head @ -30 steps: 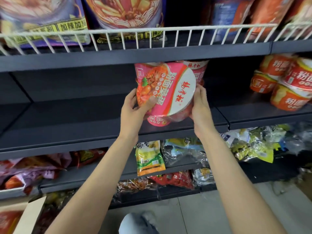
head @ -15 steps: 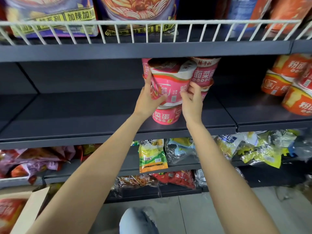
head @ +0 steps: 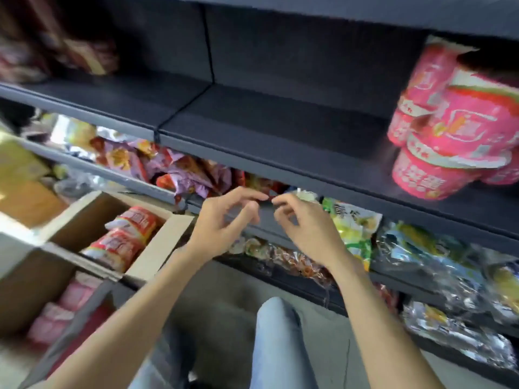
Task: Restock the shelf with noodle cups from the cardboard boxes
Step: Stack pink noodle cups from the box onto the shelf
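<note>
- Pink noodle cups (head: 452,136) are seen stacked at the right end of the dark shelf (head: 280,130); edges are blurred.
- Red-and-white noodle cups (head: 123,237) are seen lying inside an open cardboard box (head: 157,248) at lower left, below the shelf.
- Left hand (head: 222,223) and right hand (head: 306,228) are held close together in front of the shelf edge, fingers loosely curled, nothing gripped.
- Snack packets (head: 179,172) are noted on the lower shelves.
</note>
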Demonstrator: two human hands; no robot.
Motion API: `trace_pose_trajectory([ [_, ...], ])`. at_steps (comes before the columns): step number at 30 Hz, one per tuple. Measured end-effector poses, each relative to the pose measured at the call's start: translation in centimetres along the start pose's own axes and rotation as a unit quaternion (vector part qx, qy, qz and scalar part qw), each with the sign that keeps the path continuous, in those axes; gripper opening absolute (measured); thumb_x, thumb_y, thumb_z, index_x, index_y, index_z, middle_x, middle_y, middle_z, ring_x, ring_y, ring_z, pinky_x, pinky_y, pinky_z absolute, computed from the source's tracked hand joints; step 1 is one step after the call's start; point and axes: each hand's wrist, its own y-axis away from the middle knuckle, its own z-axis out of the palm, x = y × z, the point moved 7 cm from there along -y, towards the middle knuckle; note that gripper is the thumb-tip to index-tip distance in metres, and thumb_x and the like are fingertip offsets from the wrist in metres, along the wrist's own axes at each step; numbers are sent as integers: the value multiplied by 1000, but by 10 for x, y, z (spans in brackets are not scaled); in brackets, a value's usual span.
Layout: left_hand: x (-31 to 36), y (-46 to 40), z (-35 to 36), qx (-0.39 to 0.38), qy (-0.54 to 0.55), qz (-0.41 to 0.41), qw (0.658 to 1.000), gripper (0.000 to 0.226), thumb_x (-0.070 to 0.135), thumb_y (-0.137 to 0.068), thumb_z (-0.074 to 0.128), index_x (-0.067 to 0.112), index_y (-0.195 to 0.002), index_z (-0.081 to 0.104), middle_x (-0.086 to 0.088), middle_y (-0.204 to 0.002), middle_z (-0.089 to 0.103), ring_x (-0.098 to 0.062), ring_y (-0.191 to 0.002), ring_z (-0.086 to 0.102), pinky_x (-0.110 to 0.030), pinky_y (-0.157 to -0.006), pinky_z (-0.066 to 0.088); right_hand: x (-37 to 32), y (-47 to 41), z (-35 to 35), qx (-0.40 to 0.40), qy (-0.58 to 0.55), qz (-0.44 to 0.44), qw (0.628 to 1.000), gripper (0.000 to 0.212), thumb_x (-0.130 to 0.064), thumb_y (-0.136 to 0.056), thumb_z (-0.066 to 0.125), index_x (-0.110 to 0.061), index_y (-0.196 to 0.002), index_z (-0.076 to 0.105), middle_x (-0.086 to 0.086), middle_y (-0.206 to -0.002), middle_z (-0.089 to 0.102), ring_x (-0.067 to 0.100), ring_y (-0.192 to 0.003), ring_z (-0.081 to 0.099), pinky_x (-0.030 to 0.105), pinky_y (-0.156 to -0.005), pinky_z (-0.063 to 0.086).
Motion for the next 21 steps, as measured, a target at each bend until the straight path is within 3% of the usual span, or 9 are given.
trace_pose_trajectory([
  [3,-75,73,-77,-27,-215,-49,975,20,42,-93,48,37,-109,59,17,-80,68,-2,-68,63,-26,-63,51,-51,-23,98,-196,103,-35,975,34,-34,-98,45,-27,-131,50,-5,-115,64,20,-105,59,29,-72,41],
  [6,-152,151,-153,6,-287,-190,939,22,35,-86,55,35,-106,63,6,-78,72,-15,-66,67,-25,-61,48,-116,-43,183,-259,143,-120,948,35,-33,-98,43,-23,-131,49,1,-126,59,25,-116,55,33,-83,42],
  [9,-235,229,-222,59,-284,-362,886,29,29,-81,61,28,-109,68,8,-89,73,-18,-81,69,-29,-73,50,-171,-65,266,-309,144,-174,924,35,-30,-98,40,-23,-131,48,4,-130,57,29,-118,54,39,-90,46],
  [12,-303,293,-265,106,-259,-464,841,32,28,-81,66,25,-113,66,5,-102,72,-20,-93,67,-33,-82,50,-215,-88,342,-316,144,-230,909,30,-31,-95,46,-22,-123,53,3,-122,61,27,-113,56,41,-85,49],
  [14,-337,323,-281,167,-215,-494,825,28,19,-82,69,24,-109,66,6,-100,71,-17,-92,67,-34,-85,52,-238,-98,392,-315,151,-276,895,28,-29,-94,47,-22,-119,56,3,-123,60,27,-115,53,41,-91,47],
  [17,-384,349,-301,259,-173,-508,803,24,15,-83,69,27,-103,67,12,-91,70,-9,-88,67,-33,-83,54,-261,-109,465,-303,200,-355,862,32,-22,-95,45,-20,-125,55,2,-131,54,26,-127,40,39,-106,31],
  [21,-459,371,-305,236,-200,-558,770,44,20,-82,68,22,-124,57,2,-115,65,-15,-106,61,-32,-91,50,-278,-112,568,-341,240,-442,794,33,-15,-92,44,-11,-123,53,10,-127,54,30,-122,43,39,-104,33],
])
